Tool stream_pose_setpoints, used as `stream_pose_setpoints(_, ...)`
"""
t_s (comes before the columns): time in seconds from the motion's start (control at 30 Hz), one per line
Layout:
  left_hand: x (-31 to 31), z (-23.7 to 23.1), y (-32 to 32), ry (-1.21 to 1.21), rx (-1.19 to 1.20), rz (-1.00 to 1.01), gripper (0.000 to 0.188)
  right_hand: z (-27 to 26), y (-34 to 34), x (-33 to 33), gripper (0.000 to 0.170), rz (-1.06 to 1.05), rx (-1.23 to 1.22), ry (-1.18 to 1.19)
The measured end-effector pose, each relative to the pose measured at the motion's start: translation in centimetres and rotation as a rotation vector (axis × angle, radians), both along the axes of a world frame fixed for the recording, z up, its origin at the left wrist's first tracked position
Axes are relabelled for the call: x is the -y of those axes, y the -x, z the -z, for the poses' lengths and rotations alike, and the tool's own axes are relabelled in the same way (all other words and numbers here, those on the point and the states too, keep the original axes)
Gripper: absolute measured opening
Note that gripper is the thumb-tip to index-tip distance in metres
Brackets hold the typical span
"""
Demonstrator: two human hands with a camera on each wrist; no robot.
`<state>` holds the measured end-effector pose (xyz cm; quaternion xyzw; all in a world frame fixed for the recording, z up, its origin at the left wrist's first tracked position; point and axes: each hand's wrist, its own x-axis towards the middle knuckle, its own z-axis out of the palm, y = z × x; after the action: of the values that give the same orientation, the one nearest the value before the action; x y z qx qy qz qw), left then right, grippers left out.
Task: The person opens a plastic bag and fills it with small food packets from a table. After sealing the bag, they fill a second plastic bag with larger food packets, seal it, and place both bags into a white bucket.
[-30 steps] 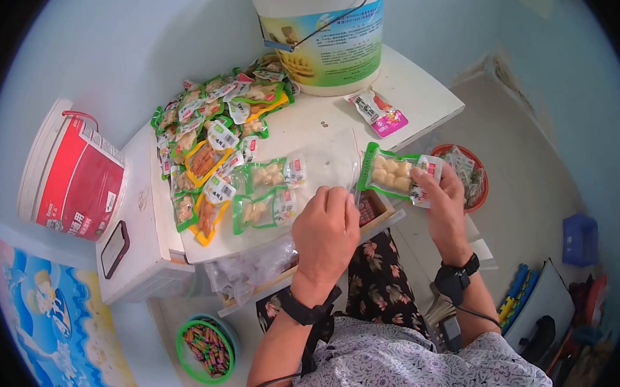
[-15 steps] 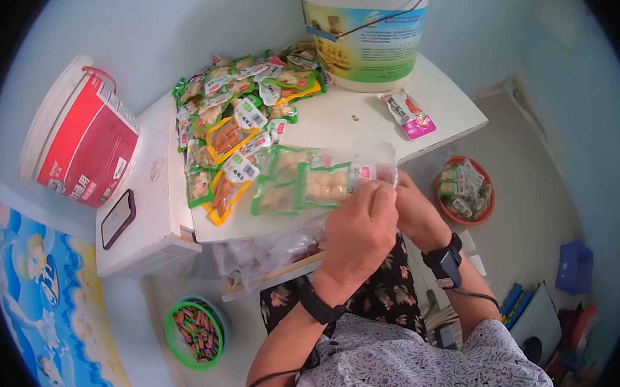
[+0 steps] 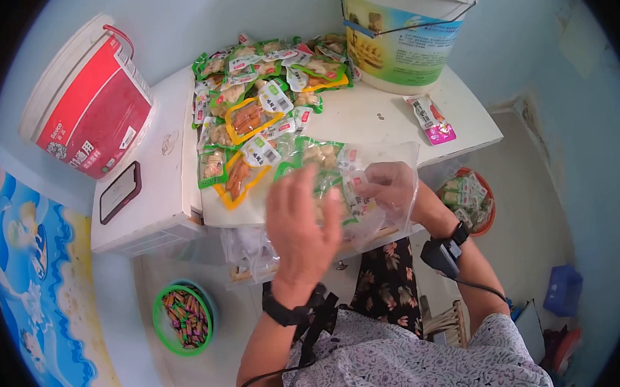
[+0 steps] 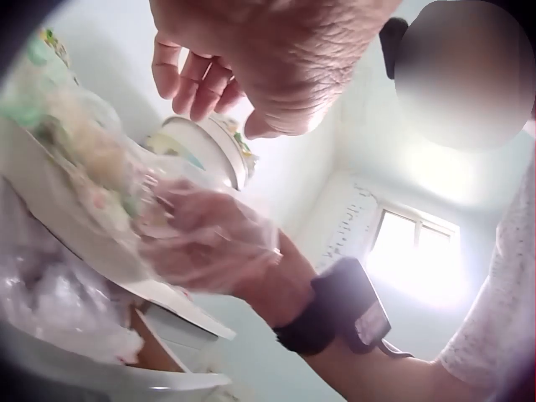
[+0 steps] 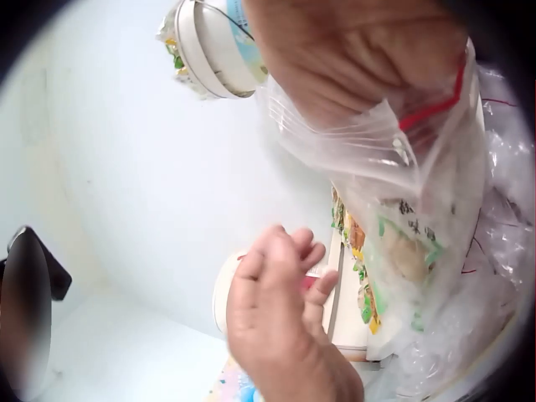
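Observation:
The right hand (image 3: 393,188) is inside the mouth of a clear plastic bag (image 3: 405,153), its fingers pinching the white end of a green-edged snack packet (image 3: 357,182). Other such packets (image 3: 320,154) show through the plastic. The left hand (image 3: 301,229) is raised beside the bag, blurred, fingers apart and holding nothing. In the left wrist view the clear film covers the right hand (image 4: 209,243), and its fingertips are partly hidden. The right wrist view shows the bag's red-striped edge (image 5: 435,113) against the right palm and the left hand (image 5: 285,327) with loosely bent fingers.
Green and yellow packets (image 3: 247,91) are heaped at the table's back left. A large bucket (image 3: 407,45) and a pink packet (image 3: 432,118) are on the right. A red bucket (image 3: 99,107) and phone (image 3: 120,192) stand left. Baskets (image 3: 492,218) (image 3: 183,318) sit below.
The right hand has moved a packet from beside the bag into it. My left hand has let go of the bag's edge and moved left. The view has shifted.

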<state>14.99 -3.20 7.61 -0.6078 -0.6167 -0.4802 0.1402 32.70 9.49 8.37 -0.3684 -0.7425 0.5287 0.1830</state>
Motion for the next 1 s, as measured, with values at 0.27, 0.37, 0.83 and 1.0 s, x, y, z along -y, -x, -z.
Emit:
stream_pose_setpoints(0.27,0.5,2.6,5.5,0.317,0.501,-0.087,0.051,1.3,2.5,-0.4,0.027,-0.020,-0.289,0.325)
stream_pose_setpoints(0.37,0.5,2.6,5.5,0.364,0.358,-0.153,0.050,1.4,3.8,-0.1,0.026,0.012,-0.324,0.374)
stream_pose_setpoints(0.83,-3.8,4.2,4.7,0.213,0.376,0.003,0.044,2.3,2.7,-3.6,0.028,0.144,-0.194,-0.480)
stream_pose_setpoints(1.0,-3.9,1.2,4.3,0.349,0.195,-0.016,0.043,2.7,0.7,-3.6,0.018,0.208,-0.149,-0.308)
